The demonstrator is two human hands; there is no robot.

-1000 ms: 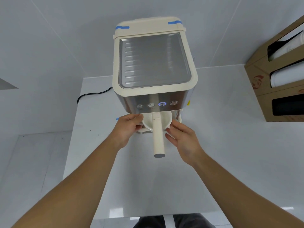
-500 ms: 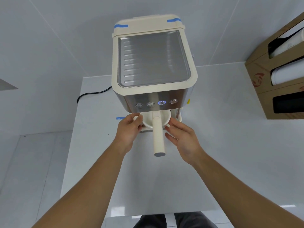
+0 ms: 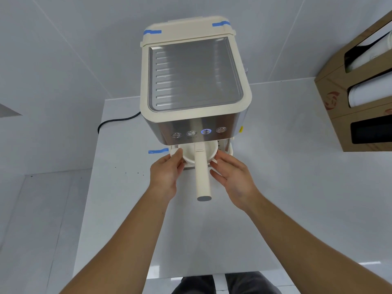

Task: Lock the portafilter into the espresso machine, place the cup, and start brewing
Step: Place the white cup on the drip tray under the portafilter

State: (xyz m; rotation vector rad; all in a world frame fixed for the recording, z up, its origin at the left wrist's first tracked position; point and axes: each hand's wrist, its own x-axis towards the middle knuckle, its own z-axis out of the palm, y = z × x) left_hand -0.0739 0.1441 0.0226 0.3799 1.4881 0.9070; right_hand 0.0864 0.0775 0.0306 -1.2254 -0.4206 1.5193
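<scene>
Head view | espresso machine (image 3: pixel 196 81): boxy cream plastic, brushed-steel front, ribbed metal top, at counter (image 3: pixel 286 187) back edge | four round buttons, one lit blue (image 3: pixel 206 131) | portafilter (image 3: pixel 202 177): cream cylindrical handle, seated under machine front | cup (image 3: pixel 199 153): round, cream, beneath | left hand (image 3: pixel 166 175), right hand (image 3: pixel 231 177): fingers curled at cup sides, grip unclear.

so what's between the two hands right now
In the head view, the cream portafilter handle juts toward the camera between the left hand and right hand, with the cup beneath the machine further back.
</scene>
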